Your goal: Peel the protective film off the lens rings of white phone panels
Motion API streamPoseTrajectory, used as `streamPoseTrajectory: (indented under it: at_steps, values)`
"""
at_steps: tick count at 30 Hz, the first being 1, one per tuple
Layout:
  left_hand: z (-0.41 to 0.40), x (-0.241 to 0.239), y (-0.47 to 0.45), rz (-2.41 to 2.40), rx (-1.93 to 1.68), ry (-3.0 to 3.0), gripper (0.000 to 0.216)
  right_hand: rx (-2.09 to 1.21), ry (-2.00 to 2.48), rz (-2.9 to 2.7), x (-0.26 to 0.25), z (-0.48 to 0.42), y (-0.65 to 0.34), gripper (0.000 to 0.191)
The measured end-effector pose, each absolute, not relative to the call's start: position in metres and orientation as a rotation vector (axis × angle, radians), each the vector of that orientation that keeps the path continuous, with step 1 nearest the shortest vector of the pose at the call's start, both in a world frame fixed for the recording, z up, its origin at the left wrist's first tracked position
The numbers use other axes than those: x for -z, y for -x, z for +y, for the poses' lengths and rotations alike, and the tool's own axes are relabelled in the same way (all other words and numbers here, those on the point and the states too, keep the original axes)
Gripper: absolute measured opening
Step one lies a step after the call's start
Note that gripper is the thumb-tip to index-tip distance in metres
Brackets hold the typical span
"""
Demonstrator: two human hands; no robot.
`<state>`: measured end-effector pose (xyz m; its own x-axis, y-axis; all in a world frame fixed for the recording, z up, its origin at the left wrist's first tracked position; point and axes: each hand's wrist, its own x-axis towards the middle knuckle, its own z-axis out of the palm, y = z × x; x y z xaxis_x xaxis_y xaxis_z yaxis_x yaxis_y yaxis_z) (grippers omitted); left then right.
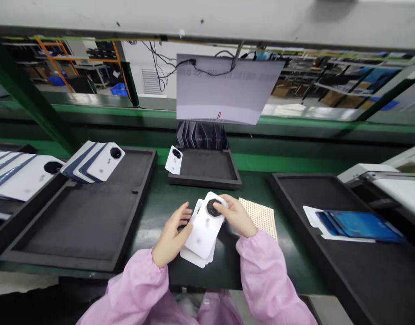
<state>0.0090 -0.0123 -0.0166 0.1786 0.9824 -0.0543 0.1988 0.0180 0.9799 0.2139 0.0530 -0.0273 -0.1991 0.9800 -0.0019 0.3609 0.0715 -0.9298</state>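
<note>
Panel (204, 228), likely light, stiff and slippery, is sitting at six o'clock over the worktop (155, 195), fingers of your right hand (240, 220) pinching its one-o'clock end, your left hand's (169, 237) resting spread alongside, edges offering safest hold.

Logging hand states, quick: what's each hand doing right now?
Left hand: open, thumb at the edge of the white panel.
Right hand: closed, holding that panel near its black camera disc.

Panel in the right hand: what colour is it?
The panel is white, with a black patch; head view shows it.
</note>
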Motion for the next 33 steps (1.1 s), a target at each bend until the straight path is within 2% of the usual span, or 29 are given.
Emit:
streamPoseTrajectory:
  at_steps: [4,8,12,18,25,29,31,33]
  values:
    - [-0.049,0.042,-0.005,1.474,-0.905,-1.668,0.055,-0.943,1.432,-1.802,0.039,0.054,-0.196,0.021]
    - [-0.081,0.065,-0.016,1.533,-0.633,-1.979,0.085,-0.748,1.616,-1.857,0.049,0.053,-0.190,0.033]
    - [-0.087,0.071,-0.025,1.567,-0.565,-2.098,0.076,-0.744,1.670,-1.941,0.054,0.058,-0.193,0.048]
    - [-0.082,0.066,-0.027,1.525,-0.616,-2.114,0.072,-0.874,1.659,-2.032,0.047,0.062,-0.194,0.034]
    - [-0.090,0.071,-0.027,1.442,-0.687,-2.046,0.078,-1.001,1.636,-2.053,0.035,0.063,-0.192,0.029]
    - [-0.076,0.064,-0.017,1.340,-0.876,-1.777,0.102,-1.016,1.472,-2.088,0.007,0.048,-0.194,0.026]
    - [-0.057,0.050,-0.010,1.204,-1.015,-1.511,0.110,-1.017,1.357,-2.119,-0.014,0.035,-0.196,0.027]
    - [-0.036,0.032,-0.004,0.907,-1.045,-1.337,0.106,-1.012,1.207,-2.135,-0.033,0.022,-0.196,0.029]
